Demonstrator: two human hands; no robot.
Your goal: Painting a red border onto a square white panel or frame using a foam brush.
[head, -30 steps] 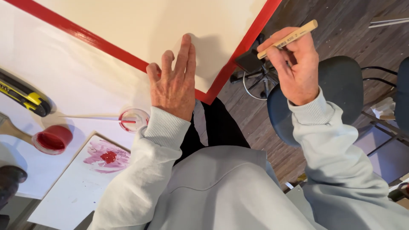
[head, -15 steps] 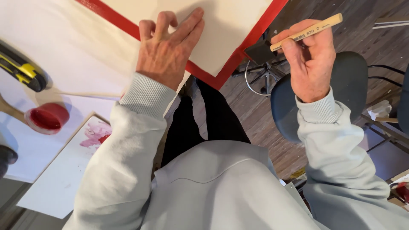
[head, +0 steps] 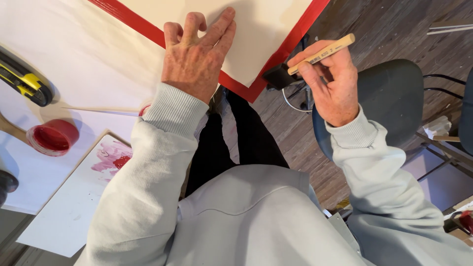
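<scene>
Two fingers of the left hand are now pressed on the red-edged board, shifted farther across, while the foam brush is pinched in the right hand.

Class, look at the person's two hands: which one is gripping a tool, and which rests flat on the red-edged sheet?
The right hand grips a wooden brush handle beyond the sheet's corner. The left hand holds nothing and presses on the sheet.
</scene>
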